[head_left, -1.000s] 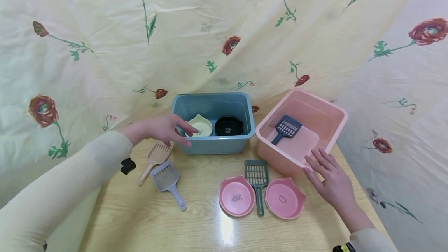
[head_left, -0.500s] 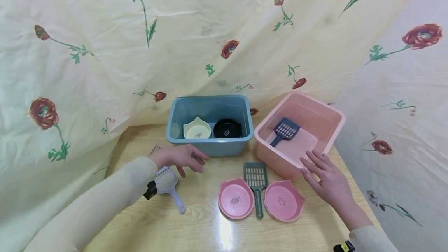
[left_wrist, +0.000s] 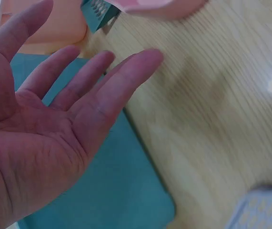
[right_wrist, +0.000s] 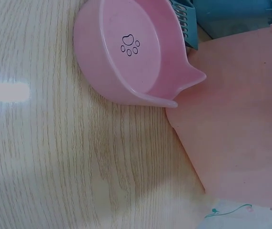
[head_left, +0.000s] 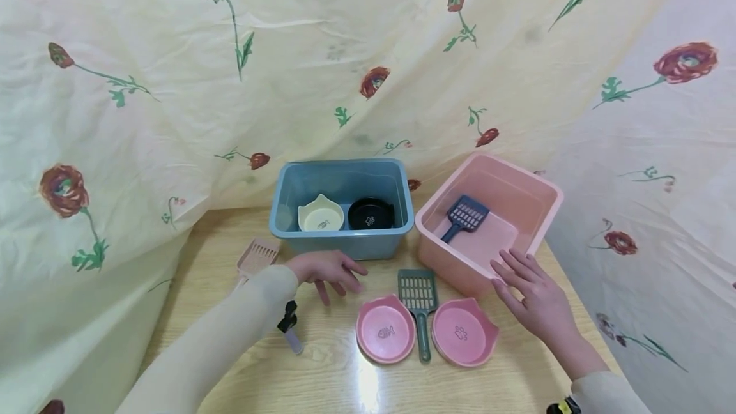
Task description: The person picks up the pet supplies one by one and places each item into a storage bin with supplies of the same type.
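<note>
My left hand [head_left: 329, 271] hovers with loosely spread fingers before the blue bin [head_left: 345, 246], holding nothing. In the left wrist view its palm faces the camera. To its right stand a pink fish-print bowl [head_left: 385, 332], a dark green litter scoop [head_left: 422, 324] and a pink paw-print bowl [head_left: 464, 333]. My right hand [head_left: 537, 302] has its extended fingers at the front rim of the pink bin [head_left: 454, 267]. Inside that bin lies a navy litter scoop [head_left: 467, 214]. A cream bowl [head_left: 322, 216] and a black bowl [head_left: 370, 214] sit in the blue bin.
A pale pink litter scoop [head_left: 257, 257] lies left on the wooden table [head_left: 322, 382]. Beside it, a lavender scoop is mostly hidden by my sleeve, its handle [head_left: 294, 341] showing. A flowered cloth [head_left: 322, 107] hangs behind the bins.
My left hand has come away from above the blue bin's left front edge, moving toward me and rightward. The right hand stays at the pink bin's rim.
</note>
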`<state>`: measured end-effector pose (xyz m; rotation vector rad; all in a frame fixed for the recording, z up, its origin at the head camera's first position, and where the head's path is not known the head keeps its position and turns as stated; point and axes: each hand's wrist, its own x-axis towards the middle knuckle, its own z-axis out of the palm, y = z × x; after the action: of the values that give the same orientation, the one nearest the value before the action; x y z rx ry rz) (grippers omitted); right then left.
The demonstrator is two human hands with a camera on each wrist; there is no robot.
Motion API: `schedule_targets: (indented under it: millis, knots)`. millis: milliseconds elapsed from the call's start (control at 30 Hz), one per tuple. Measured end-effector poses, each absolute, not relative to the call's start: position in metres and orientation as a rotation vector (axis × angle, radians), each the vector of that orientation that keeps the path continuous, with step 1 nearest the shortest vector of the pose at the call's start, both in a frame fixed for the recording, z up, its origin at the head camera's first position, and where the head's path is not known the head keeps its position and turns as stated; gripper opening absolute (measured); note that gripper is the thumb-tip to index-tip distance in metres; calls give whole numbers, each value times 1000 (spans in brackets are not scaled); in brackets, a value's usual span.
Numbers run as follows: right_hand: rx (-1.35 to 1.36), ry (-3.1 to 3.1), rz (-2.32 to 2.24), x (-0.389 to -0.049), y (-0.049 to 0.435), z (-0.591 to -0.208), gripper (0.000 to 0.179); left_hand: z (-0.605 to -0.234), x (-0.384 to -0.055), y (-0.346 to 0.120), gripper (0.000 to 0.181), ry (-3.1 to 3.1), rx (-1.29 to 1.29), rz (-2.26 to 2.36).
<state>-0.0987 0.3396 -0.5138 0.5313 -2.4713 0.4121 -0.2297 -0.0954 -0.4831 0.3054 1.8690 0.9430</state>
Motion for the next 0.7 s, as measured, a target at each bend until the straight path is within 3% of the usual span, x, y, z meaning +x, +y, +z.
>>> schedule_targets:
  millis: [233,700]
  knots:
    - [531,-2463,440,-99,340,-514,68,-509,-234,-77,62,1765,270,923]
    - [519,-2477,457,-98,338,-513,72,-534,-220,-66,55,1689,191,969]
